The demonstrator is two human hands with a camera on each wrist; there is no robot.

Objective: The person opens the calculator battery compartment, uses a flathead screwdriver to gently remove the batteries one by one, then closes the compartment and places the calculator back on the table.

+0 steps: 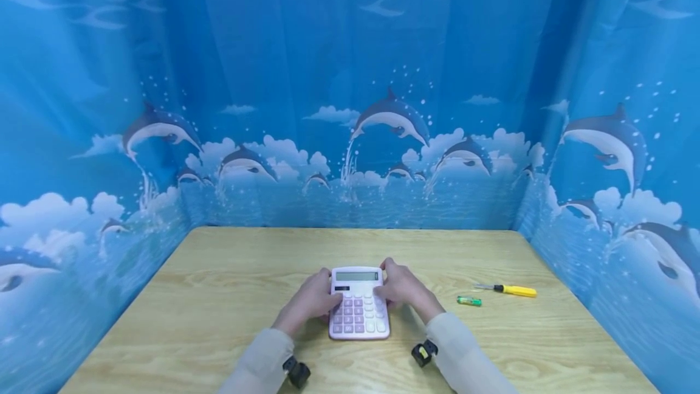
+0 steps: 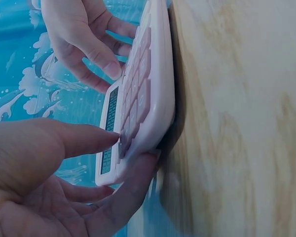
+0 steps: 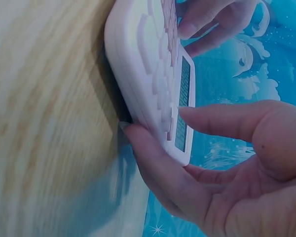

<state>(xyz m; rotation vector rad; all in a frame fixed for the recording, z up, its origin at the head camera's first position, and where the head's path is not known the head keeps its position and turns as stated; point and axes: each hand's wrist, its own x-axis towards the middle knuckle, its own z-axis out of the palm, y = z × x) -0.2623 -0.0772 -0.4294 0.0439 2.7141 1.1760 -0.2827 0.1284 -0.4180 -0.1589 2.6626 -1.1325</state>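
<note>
A pink calculator (image 1: 360, 304) with white and mauve keys is held between both hands at the middle of the table, its display facing up. My left hand (image 1: 314, 298) grips its left side, thumb over the keys and fingers at the edge and underneath. On the opposite side my right hand (image 1: 404, 287) grips the edge the same way, its thumb by the upper right keys. Both wrist views show the calculator (image 2: 160, 74) tilted, with a shadow on the wood under it. Its back is hidden.
A green battery (image 1: 469, 301) lies on the wooden table (image 1: 240, 272) to the right of the hands. Beyond it is a screwdriver (image 1: 516, 290) with a yellow handle. Blue dolphin-print curtains (image 1: 350, 78) enclose the table's back and sides.
</note>
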